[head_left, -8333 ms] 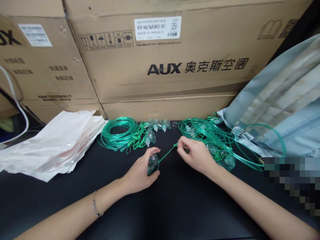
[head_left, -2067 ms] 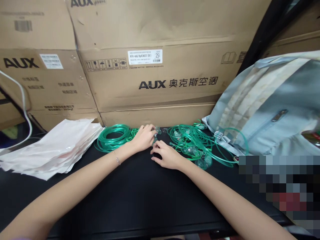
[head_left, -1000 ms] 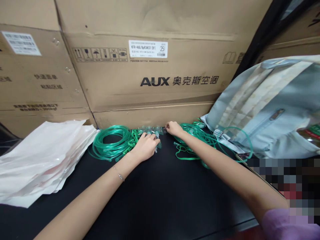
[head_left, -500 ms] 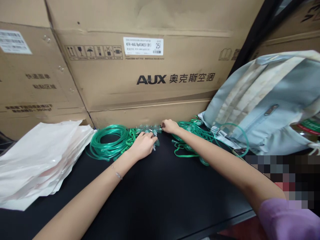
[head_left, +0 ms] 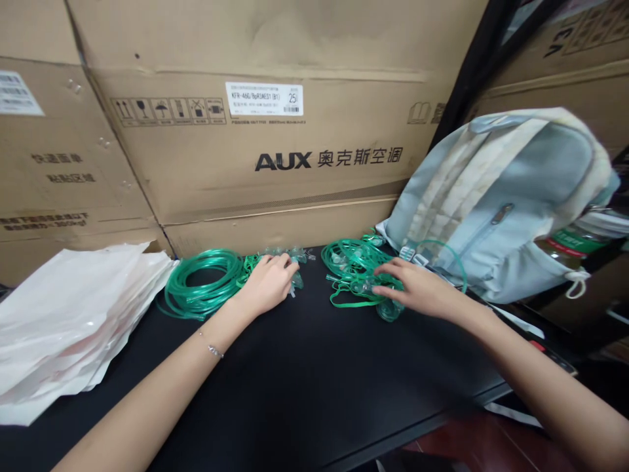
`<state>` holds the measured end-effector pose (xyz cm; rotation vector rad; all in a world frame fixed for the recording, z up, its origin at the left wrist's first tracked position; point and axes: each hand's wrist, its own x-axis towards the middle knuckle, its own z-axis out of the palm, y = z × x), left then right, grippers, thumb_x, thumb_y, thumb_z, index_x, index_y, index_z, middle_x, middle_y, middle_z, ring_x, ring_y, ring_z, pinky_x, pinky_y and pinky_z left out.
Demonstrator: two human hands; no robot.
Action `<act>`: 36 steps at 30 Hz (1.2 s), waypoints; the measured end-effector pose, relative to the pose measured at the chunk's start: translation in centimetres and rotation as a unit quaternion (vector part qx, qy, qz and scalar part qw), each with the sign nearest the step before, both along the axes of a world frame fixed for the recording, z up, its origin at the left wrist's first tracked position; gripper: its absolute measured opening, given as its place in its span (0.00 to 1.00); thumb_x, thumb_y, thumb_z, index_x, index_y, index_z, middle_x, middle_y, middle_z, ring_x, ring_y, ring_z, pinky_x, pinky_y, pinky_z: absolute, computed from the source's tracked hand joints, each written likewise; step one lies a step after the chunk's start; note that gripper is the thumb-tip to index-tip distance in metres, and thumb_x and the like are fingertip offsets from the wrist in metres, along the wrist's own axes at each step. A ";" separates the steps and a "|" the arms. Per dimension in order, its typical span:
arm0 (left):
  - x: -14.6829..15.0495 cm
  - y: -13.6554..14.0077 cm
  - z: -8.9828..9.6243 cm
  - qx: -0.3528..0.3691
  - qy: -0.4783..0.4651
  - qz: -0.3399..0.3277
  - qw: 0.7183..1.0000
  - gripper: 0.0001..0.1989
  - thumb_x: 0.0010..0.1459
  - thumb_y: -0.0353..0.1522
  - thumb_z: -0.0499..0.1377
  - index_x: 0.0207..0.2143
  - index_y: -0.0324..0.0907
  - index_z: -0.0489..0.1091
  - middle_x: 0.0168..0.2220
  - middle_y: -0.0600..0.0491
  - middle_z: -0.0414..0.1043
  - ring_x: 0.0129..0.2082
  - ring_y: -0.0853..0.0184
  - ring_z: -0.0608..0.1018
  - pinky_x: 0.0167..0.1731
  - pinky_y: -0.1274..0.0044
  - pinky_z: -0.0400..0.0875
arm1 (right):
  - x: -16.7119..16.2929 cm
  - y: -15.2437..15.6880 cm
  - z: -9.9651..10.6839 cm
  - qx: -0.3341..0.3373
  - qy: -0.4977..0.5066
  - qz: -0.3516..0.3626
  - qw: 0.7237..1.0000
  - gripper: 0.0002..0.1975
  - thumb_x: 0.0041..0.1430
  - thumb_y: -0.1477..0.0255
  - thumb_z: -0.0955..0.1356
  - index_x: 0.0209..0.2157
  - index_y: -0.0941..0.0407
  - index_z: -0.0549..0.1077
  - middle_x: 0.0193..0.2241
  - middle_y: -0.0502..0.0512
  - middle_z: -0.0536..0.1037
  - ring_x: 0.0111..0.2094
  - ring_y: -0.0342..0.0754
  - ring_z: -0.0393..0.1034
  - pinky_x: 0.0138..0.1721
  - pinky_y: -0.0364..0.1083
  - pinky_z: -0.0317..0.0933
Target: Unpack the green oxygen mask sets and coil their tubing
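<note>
My left hand (head_left: 271, 282) curls downward over a row of small clear plastic fittings (head_left: 297, 254), its fingertips hidden among them. A green elastic strap (head_left: 250, 263) lies just left of those fingers. Beside it rests a coil of green clear tubing (head_left: 206, 283). On the right, my right hand (head_left: 410, 283) reaches in with fingers apart. Its fingertips touch a tangled heap of green tubing (head_left: 344, 255), which holds straps and clear green cup-like parts that look like oxygen masks (head_left: 389, 310).
White plastic bags (head_left: 73, 314) are stacked at the left. Behind everything stands a large cardboard box (head_left: 275, 190). A light blue backpack (head_left: 472, 216) leans at the right, with a jar (head_left: 574, 239) in its side pocket. The black table (head_left: 295, 387) ends at a front edge.
My right hand has left the clear fittings and moved right to the tangled tubing, its fingers spreading. My left hand stays at the fittings. The view has shifted slightly right.
</note>
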<state>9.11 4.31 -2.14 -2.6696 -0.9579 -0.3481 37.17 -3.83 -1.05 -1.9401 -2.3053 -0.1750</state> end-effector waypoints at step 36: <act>5.5 -10.2 -1.3 -0.318 -0.078 -0.088 0.941 0.17 0.51 0.33 0.56 0.43 0.37 0.63 0.42 0.46 0.66 0.43 0.59 0.69 0.44 0.69 0.64 | -2.4 -4.6 -4.1 0.020 0.074 0.276 0.958 0.11 0.58 0.73 0.60 0.43 0.58 0.66 0.38 0.58 0.70 0.41 0.47 0.65 0.43 0.48 0.62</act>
